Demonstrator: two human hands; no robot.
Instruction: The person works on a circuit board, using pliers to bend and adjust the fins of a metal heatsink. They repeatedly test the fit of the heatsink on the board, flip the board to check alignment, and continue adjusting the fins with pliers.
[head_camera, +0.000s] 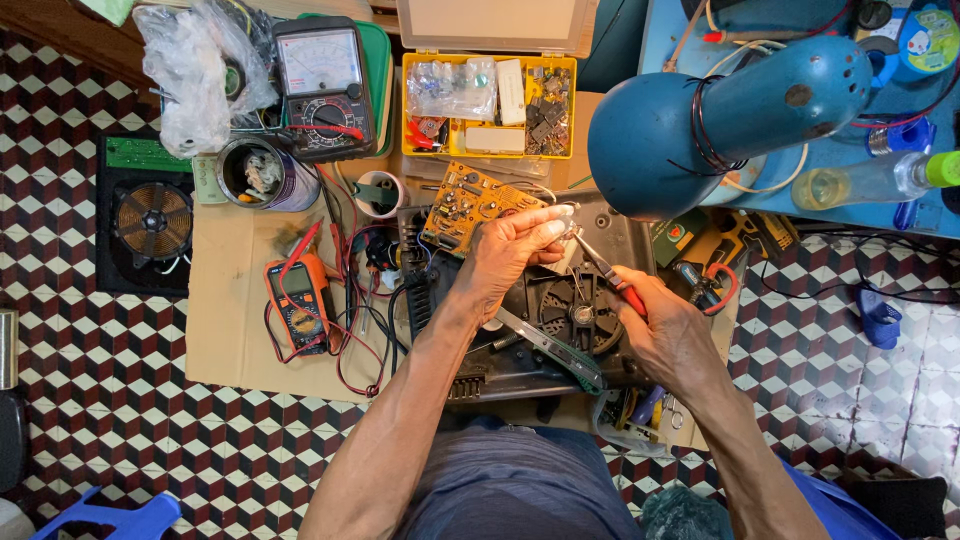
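Note:
My left hand (508, 252) pinches a small pale component (566, 219) between thumb and fingers, just beside an orange circuit board (470, 205). My right hand (668, 330) grips red-handled pliers (606, 272) whose metal jaws reach up to that component. Both hands hover over an opened black appliance (520, 330) with a round fan (580, 312) and a green strip board (575, 362) showing inside it. The appliance lies on a sheet of cardboard (225, 310) on the patterned tile floor.
A blue desk lamp (700, 120) hangs over the right side. An orange multimeter (300, 305), an analogue meter (322, 85), a tin can (262, 172), a yellow parts box (490, 105) and a second opened unit with a copper coil (150, 220) lie around.

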